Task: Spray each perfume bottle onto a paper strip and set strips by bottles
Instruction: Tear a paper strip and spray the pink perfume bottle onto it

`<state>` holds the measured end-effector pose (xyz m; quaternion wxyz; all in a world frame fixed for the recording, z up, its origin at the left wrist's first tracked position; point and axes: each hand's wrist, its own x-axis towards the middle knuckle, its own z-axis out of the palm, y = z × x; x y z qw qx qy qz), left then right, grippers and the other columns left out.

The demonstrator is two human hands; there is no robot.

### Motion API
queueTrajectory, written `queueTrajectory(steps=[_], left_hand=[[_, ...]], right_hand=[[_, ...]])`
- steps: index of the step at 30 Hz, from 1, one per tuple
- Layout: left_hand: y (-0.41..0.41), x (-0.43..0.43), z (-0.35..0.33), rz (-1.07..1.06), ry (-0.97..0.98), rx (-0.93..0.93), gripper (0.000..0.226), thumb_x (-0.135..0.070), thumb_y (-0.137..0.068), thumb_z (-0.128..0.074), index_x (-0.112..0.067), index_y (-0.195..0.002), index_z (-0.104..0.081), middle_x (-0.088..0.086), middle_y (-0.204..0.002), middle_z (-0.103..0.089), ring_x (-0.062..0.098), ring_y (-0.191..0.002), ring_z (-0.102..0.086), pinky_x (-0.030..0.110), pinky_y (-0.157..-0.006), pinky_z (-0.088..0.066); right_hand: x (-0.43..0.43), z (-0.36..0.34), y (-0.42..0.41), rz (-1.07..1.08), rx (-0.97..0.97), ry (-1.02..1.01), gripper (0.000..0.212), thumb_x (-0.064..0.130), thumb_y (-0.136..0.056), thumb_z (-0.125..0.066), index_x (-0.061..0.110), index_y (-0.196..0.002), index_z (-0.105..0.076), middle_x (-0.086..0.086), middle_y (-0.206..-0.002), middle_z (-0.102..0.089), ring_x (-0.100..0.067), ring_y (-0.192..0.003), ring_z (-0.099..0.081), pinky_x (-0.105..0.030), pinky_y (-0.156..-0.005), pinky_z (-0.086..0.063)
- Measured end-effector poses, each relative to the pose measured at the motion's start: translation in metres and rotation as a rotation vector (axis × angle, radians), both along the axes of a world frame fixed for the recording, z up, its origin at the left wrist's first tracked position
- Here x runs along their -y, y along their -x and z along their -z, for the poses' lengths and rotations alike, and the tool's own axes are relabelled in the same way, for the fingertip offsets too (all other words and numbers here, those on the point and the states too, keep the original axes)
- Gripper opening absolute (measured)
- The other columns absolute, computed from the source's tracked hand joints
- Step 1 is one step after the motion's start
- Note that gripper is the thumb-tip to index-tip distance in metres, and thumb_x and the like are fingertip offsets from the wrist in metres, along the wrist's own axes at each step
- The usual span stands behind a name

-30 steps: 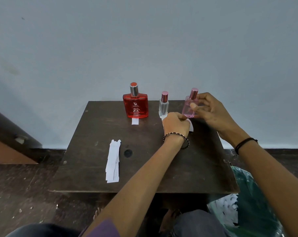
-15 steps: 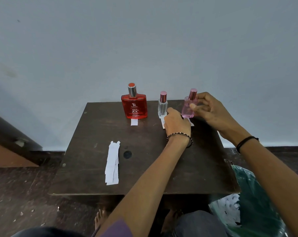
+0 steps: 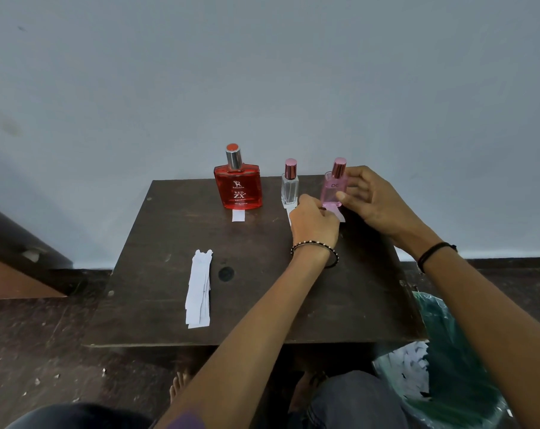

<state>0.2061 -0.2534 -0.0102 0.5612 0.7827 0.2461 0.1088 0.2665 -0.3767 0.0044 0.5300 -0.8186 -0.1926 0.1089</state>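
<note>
Grey wall (image 3: 262, 72) backs a dark wooden counter (image 3: 169, 305) on dusty floor (image 3: 30, 351). Right hand (image 3: 374, 202) grasps the pink bottle (image 3: 332, 193); left hand (image 3: 315, 224) pinches a strip (image 3: 340, 215) at its base. Spare strips (image 3: 199, 289) lie left.

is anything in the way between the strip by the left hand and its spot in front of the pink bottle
Nothing visible blocks it. The left hand has the strip right at the base of the pink bottle, which the right hand holds; the clear bottle stands apart, to the left.

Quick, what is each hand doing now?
Left hand: closed on a paper strip by the pink bottle.
Right hand: holding the pink bottle.
</note>
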Motion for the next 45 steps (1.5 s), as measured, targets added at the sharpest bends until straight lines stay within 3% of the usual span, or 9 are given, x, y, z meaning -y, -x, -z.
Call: queueTrajectory(steps=[4,9,11,15,22,26,33,37,45], left_hand=[[0.012,-0.004,0.004,-0.002,0.0,0.016,0.015,0.001,-0.088,-0.056,-0.009,-0.099,-0.059,0.018,-0.096,-0.07,0.031,-0.088,-0.072,0.046,-0.08,-0.061],[0.036,-0.011,0.001,0.0,-0.021,0.037,0.018,-0.001,-0.092,-0.053,-0.005,-0.107,-0.062,0.017,-0.097,-0.071,0.028,-0.091,-0.072,0.044,-0.084,-0.061],[0.046,-0.014,-0.002,0.016,-0.045,0.045,0.019,0.0,-0.093,-0.052,-0.003,-0.109,-0.062,0.013,-0.093,-0.071,0.027,-0.087,-0.072,0.041,-0.082,-0.061],[0.064,-0.022,-0.004,0.039,-0.068,0.049,0.018,0.002,-0.093,-0.054,-0.003,-0.108,-0.063,0.006,-0.088,-0.066,0.023,-0.087,-0.071,0.041,-0.084,-0.061],[0.088,-0.034,-0.01,0.067,-0.09,0.036,0.02,0.001,-0.092,-0.055,-0.003,-0.109,-0.065,0.009,-0.093,-0.069,0.023,-0.091,-0.071,0.041,-0.086,-0.06],[0.103,-0.046,-0.014,0.089,-0.13,0.025,0.018,0.0,-0.093,-0.055,-0.005,-0.104,-0.067,0.009,-0.094,-0.071,0.024,-0.087,-0.071,0.036,-0.085,-0.06],[0.14,-0.086,-0.02,0.082,-0.341,-0.019,0.018,-0.003,-0.089,-0.059,-0.01,-0.099,-0.073,0.002,-0.099,-0.073,0.011,-0.087,-0.063,0.0,-0.081,-0.04],[0.161,-0.117,-0.019,0.041,-0.461,-0.066,0.019,-0.007,-0.086,-0.061,-0.015,-0.098,-0.073,0.003,-0.102,-0.073,0.022,-0.102,-0.064,0.039,-0.095,-0.052],[0.193,-0.157,-0.011,-0.103,-0.431,-0.098,0.032,0.001,-0.088,-0.05,-0.013,-0.114,-0.061,0.003,-0.105,-0.074,0.027,-0.107,-0.062,0.046,-0.086,-0.054]], right_hand=[[0.001,0.003,0.01,0.151,0.023,0.088,0.046,0.008,-0.092,-0.071,0.013,-0.133,-0.051,-0.003,-0.125,-0.067,-0.017,-0.113,-0.065,-0.034,-0.102,-0.052],[-0.002,0.004,0.039,0.219,0.188,0.247,0.029,0.005,-0.093,-0.066,0.012,-0.119,-0.055,-0.003,-0.11,-0.07,-0.015,-0.101,-0.066,-0.005,-0.075,-0.041],[-0.006,0.005,0.053,0.18,0.266,0.312,0.027,0.002,-0.096,-0.058,0.012,-0.12,-0.054,-0.004,-0.114,-0.071,-0.016,-0.105,-0.066,-0.009,-0.079,-0.044],[-0.015,0.007,0.076,0.127,0.332,0.498,0.031,0.001,-0.096,-0.047,0.01,-0.126,-0.047,-0.014,-0.115,-0.072,-0.032,-0.097,-0.069,-0.046,-0.083,-0.057],[-0.03,0.002,0.095,0.046,0.273,0.591,0.033,0.004,-0.098,-0.045,0.008,-0.13,-0.039,-0.001,-0.071,-0.048,-0.016,-0.06,-0.045,-0.028,-0.049,-0.026],[-0.036,-0.004,0.105,0.076,0.259,0.585,0.038,0.007,-0.099,-0.046,0.01,-0.136,-0.037,-0.004,-0.075,-0.054,-0.019,-0.064,-0.053,-0.034,-0.055,-0.042],[-0.069,-0.015,0.146,-0.025,0.284,0.499,0.033,0.014,-0.1,-0.051,0.016,-0.132,-0.042,-0.006,-0.097,-0.068,-0.019,-0.078,-0.065,-0.044,-0.074,-0.058],[-0.1,-0.016,0.172,-0.11,0.339,0.459,0.029,0.021,-0.099,-0.054,0.019,-0.128,-0.047,-0.006,-0.111,-0.068,-0.023,-0.097,-0.066,-0.044,-0.083,-0.056],[-0.16,0.006,0.206,-0.269,0.426,0.456,0.033,0.023,-0.102,-0.051,0.013,-0.133,-0.056,-0.008,-0.151,-0.05,-0.025,-0.14,-0.044,-0.043,-0.104,-0.042]])
